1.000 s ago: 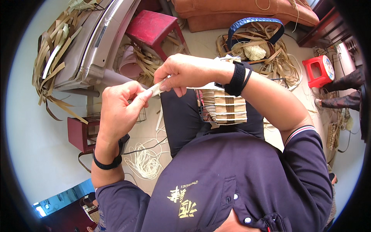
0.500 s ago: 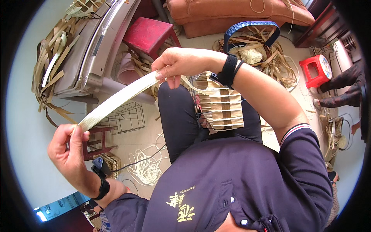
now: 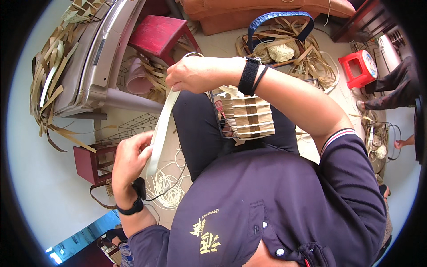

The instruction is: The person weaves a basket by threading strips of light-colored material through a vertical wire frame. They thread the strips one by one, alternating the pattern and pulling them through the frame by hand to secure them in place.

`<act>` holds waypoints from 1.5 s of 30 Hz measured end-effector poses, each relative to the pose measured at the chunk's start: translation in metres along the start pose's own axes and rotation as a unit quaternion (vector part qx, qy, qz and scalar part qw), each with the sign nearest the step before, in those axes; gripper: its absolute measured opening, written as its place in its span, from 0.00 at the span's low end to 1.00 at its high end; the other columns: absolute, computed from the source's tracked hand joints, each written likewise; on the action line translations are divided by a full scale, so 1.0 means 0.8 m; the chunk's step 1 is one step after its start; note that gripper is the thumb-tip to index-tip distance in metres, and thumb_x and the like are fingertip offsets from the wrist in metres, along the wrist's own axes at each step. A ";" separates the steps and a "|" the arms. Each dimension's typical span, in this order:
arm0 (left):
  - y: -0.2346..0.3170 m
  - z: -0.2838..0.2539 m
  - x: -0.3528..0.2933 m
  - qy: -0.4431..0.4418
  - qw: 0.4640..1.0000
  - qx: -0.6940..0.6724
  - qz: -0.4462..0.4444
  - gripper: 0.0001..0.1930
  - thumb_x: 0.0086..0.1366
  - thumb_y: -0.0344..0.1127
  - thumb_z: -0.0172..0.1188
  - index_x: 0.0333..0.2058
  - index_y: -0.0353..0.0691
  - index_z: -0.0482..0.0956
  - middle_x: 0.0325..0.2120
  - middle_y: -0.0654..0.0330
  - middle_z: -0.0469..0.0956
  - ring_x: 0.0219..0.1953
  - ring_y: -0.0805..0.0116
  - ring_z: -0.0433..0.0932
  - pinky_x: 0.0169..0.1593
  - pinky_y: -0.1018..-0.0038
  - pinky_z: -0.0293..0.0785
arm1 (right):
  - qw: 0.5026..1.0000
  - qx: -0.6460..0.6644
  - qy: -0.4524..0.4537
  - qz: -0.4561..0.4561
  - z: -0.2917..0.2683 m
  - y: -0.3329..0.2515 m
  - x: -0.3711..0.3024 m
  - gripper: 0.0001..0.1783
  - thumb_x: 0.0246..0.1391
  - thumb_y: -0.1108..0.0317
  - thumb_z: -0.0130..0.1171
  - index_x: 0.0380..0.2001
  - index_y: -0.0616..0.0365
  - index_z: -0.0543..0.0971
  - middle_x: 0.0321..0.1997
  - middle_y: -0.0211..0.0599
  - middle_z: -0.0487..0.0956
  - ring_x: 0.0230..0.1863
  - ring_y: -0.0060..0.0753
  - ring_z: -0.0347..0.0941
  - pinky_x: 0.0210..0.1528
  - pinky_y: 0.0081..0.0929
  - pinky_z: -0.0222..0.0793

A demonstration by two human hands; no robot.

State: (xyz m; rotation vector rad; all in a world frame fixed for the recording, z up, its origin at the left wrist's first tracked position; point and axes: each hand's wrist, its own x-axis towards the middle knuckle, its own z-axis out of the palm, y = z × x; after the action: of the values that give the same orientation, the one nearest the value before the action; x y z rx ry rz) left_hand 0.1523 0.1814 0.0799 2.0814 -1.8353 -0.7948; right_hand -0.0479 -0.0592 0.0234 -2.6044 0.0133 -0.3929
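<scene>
A flat pale cream weaving strip [image 3: 163, 124] slants between my hands, its lower end hanging free. My right hand [image 3: 189, 73] grips the strip's upper part in closed fingers above my knee. Lower down, my left hand [image 3: 131, 158] has its thumb and curled fingers at the strip's edge; the fingers behind it are partly hidden. On my lap sits a partly woven basket [image 3: 251, 116] with a dark wire frame, tan and brown bands and white cords. My right wrist partly covers its far edge.
A red stool [image 3: 160, 35] and a grey metal-edged table [image 3: 95, 66] stand at the far left. Coiled cream cord [image 3: 167, 191] lies on the floor. Beyond my lap is a blue-handled basket [image 3: 280, 18] among tan strips. Another person's legs [image 3: 396, 89] are at right, near a small red stool [image 3: 356, 70].
My left hand has moved right and inward, toward my right hand. The strip, stretched out before, now hangs more steeply with its end loose. My right hand has shifted slightly left.
</scene>
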 end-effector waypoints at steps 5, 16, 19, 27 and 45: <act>-0.038 0.019 0.019 -0.143 0.957 -0.244 -0.069 0.14 0.75 0.35 0.57 0.52 0.33 0.82 0.29 0.62 0.83 0.28 0.79 0.73 0.34 0.80 0.70 | 1.000 -0.018 -0.008 0.004 -0.005 -0.003 -0.002 0.10 0.62 0.66 0.59 0.32 0.63 0.79 0.35 0.45 0.77 0.40 0.54 0.78 0.48 0.45 0.74; -0.032 0.048 0.017 -0.101 0.968 -0.222 -0.059 0.20 0.64 0.27 0.69 0.54 0.31 0.80 0.28 0.72 0.70 0.31 0.84 0.66 0.35 0.83 0.65 | 1.000 -0.007 0.012 0.008 -0.002 0.006 -0.011 0.07 0.60 0.70 0.60 0.32 0.64 0.78 0.37 0.44 0.76 0.43 0.52 0.78 0.47 0.44 0.73; -0.043 0.052 0.017 -0.131 0.988 -0.068 -0.033 0.14 0.65 0.29 0.68 0.49 0.33 0.83 0.29 0.71 0.72 0.33 0.84 0.67 0.36 0.83 0.65 | 1.000 0.006 0.028 -0.009 0.000 0.006 -0.010 0.07 0.61 0.70 0.60 0.33 0.64 0.79 0.37 0.44 0.76 0.43 0.52 0.78 0.47 0.44 0.73; -0.029 0.111 0.026 -0.188 0.784 -0.575 -0.139 0.10 0.73 0.34 0.59 0.45 0.33 0.80 0.31 0.61 0.83 0.19 0.82 0.73 0.22 0.86 0.67 | 0.997 0.024 0.068 -0.012 0.009 0.004 -0.013 0.14 0.58 0.70 0.63 0.47 0.59 0.80 0.43 0.44 0.79 0.45 0.54 0.79 0.49 0.44 0.75; 0.012 0.157 0.022 -0.026 0.607 -0.788 -0.097 0.07 0.79 0.33 0.53 0.44 0.34 0.74 0.41 0.54 0.78 0.39 0.71 0.83 0.46 0.78 0.87 | 0.874 0.404 0.142 0.231 0.055 -0.131 -0.179 0.22 0.60 0.68 0.70 0.55 0.61 0.77 0.37 0.39 0.85 0.34 0.28 0.83 0.36 0.26 0.78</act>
State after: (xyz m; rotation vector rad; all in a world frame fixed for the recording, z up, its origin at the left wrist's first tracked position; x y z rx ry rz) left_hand 0.0763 0.1833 -0.0217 0.9003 -0.2347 -1.6102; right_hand -0.1796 0.0654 -0.0017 -1.6275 0.4635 -0.4693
